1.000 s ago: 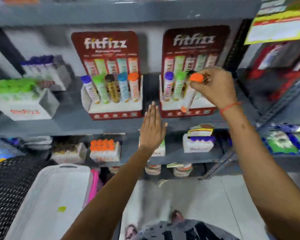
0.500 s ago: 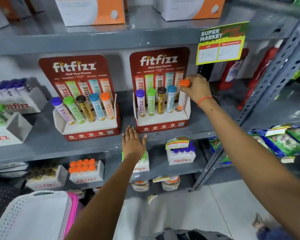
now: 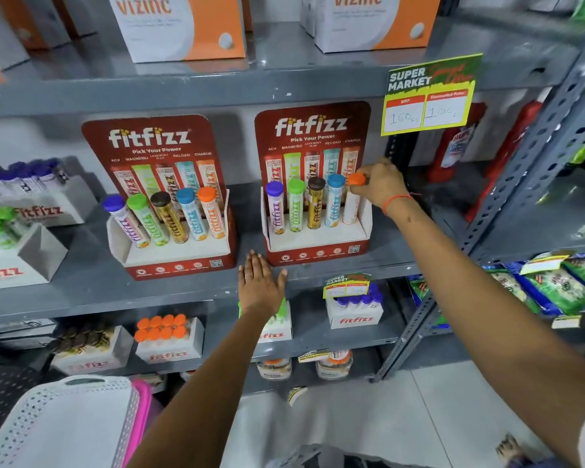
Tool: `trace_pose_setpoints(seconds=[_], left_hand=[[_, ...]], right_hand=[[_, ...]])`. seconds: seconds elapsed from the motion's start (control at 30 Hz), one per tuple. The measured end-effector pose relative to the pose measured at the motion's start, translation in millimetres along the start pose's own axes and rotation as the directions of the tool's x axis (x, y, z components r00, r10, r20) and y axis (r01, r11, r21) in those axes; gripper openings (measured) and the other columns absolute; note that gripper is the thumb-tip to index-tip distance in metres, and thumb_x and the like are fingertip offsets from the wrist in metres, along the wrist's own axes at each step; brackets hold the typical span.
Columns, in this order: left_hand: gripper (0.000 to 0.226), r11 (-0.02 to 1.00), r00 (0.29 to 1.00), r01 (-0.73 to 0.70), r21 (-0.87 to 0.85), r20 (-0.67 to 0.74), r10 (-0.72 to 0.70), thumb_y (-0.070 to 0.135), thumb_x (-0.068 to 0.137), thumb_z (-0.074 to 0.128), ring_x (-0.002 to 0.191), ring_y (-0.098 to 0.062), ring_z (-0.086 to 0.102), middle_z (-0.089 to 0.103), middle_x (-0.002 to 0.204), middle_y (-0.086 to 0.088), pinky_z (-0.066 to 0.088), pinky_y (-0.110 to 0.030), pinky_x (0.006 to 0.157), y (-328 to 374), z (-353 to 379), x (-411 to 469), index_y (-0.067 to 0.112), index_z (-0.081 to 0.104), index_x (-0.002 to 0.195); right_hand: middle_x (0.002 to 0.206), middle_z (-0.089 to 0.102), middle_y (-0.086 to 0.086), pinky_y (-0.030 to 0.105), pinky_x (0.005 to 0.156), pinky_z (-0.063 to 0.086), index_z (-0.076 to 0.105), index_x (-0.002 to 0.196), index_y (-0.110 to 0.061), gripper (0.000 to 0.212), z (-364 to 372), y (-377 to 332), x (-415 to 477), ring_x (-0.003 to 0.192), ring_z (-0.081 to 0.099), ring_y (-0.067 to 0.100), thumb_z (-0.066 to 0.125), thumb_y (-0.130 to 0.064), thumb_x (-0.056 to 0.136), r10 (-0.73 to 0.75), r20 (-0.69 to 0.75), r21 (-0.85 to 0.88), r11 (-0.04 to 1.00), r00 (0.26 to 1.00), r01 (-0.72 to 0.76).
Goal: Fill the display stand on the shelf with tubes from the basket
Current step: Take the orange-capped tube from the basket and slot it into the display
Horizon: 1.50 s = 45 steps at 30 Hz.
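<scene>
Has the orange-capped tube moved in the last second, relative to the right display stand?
Yes. The orange-capped tube went from tilted in front of the right display stand to upright in its rightmost slot.

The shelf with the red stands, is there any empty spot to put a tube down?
Bare shelf shows in front of the left stand, and beside the left hand in the gap between the stands. Right of the right stand, past the right hand, it is bare too. Both stands are full.
</scene>
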<state>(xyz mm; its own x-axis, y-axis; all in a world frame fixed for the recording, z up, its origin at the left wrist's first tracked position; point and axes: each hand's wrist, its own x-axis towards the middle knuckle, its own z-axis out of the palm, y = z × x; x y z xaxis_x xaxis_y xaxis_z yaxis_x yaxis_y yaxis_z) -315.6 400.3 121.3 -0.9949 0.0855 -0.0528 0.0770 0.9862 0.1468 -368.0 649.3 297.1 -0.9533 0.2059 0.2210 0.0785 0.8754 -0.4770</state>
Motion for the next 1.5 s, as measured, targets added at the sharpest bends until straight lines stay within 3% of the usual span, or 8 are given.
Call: trace_pose_setpoints(seconds=[0.17, 0.37, 0.63, 0.8, 1.0, 1.13, 1.33, 1.5], left_hand=[[0.078, 1.0, 1.0, 0.014, 0.016, -0.001, -0.014, 0.059, 0.095, 0.007, 0.148, -0.027, -0.002, -0.002, 0.161, -0.013, 0.0, -0.039, 0.119, 0, 0, 0, 0.006, -0.002, 0.151], [0.078, 1.0, 1.0, 0.021, 0.005, -0.002, -0.021, 0.06, 0.095, 0.007, 0.148, -0.027, -0.003, -0.003, 0.161, -0.012, 0.001, -0.039, 0.12, 1, 0, -1, 0.007, -0.002, 0.151], [0.077, 1.0, 1.0, 0.023, 0.002, -0.004, -0.023, 0.059, 0.095, 0.007, 0.148, -0.027, -0.003, -0.003, 0.161, -0.012, 0.001, -0.04, 0.121, 2, -1, -1, 0.007, -0.003, 0.151], [0.077, 1.0, 1.0, 0.023, 0.002, -0.006, -0.023, 0.059, 0.095, 0.008, 0.148, -0.027, -0.003, -0.003, 0.161, -0.012, 0.004, -0.041, 0.122, 3, -1, -2, 0.007, -0.003, 0.151], [0.077, 1.0, 1.0, 0.029, 0.001, -0.01, -0.029, 0.06, 0.095, 0.008, 0.148, -0.027, -0.003, -0.002, 0.161, -0.011, 0.003, -0.041, 0.121, 3, -1, -2, 0.008, -0.003, 0.151], [0.077, 1.0, 1.0, 0.025, 0.002, -0.014, -0.025, 0.059, 0.095, 0.008, 0.148, -0.027, -0.003, -0.002, 0.161, -0.011, 0.002, -0.04, 0.121, 3, 0, -1, 0.008, -0.002, 0.151], [0.077, 1.0, 1.0, 0.023, -0.001, -0.018, -0.023, 0.059, 0.095, 0.008, 0.148, -0.027, -0.002, -0.001, 0.161, -0.012, 0.001, -0.04, 0.121, 2, -1, -2, 0.007, -0.002, 0.151], [0.076, 1.0, 1.0, 0.022, -0.002, -0.006, -0.022, 0.059, 0.095, 0.008, 0.148, -0.027, -0.002, -0.001, 0.161, -0.012, 0.003, -0.04, 0.121, 3, -2, -3, 0.007, -0.002, 0.151]], right_hand=[[0.109, 0.069, 0.02, 0.038, 0.089, 0.054, 0.073, 0.102, -0.003, 0.029, -5, -4, 8, 0.1, 0.064, 0.034, 0.07, -0.022, 0.081, -0.005, 0.062, -0.008, 1.0, 0.998, 0.006], [0.124, 0.055, 0.019, 0.039, 0.1, 0.047, 0.057, 0.128, -0.013, 0.055, -2, -7, 9, 0.115, 0.055, 0.034, 0.072, -0.035, 0.08, -0.016, 0.141, -0.061, 0.998, 0.99, 0.025], [0.127, 0.061, 0.015, 0.039, 0.1, 0.048, 0.061, 0.124, -0.012, 0.046, -4, -8, 8, 0.114, 0.057, 0.032, 0.072, -0.01, 0.079, -0.107, 0.211, 0.025, 0.994, 0.972, 0.104], [0.122, 0.057, 0.021, 0.039, 0.098, 0.045, 0.06, 0.121, -0.009, 0.043, 1, -7, 9, 0.115, 0.052, 0.035, 0.072, -0.024, 0.082, -0.042, 0.053, -0.11, 0.993, 0.998, 0.048], [0.125, 0.063, 0.015, 0.043, 0.102, 0.049, 0.066, 0.118, -0.01, 0.038, -9, -7, 14, 0.115, 0.059, 0.032, 0.067, -0.001, 0.081, -0.09, 0.17, -0.034, 0.995, 0.981, 0.097], [0.119, 0.057, 0.019, 0.036, 0.095, 0.047, 0.067, 0.113, -0.007, 0.036, -6, -10, 13, 0.112, 0.056, 0.034, 0.073, -0.02, 0.08, -0.057, 0.083, -0.111, 0.992, 0.995, 0.066], [0.123, 0.064, 0.017, 0.039, 0.101, 0.048, 0.07, 0.113, -0.008, 0.028, -6, -10, 11, 0.114, 0.057, 0.036, 0.058, 0.0, 0.088, -0.151, 0.109, -0.089, 0.983, 0.982, 0.161], [0.124, 0.056, 0.023, 0.039, 0.099, 0.046, 0.064, 0.119, -0.005, 0.037, 0, -14, 5, 0.114, 0.056, 0.038, 0.069, -0.01, 0.083, -0.121, 0.072, -0.116, 0.985, 0.99, 0.129]])
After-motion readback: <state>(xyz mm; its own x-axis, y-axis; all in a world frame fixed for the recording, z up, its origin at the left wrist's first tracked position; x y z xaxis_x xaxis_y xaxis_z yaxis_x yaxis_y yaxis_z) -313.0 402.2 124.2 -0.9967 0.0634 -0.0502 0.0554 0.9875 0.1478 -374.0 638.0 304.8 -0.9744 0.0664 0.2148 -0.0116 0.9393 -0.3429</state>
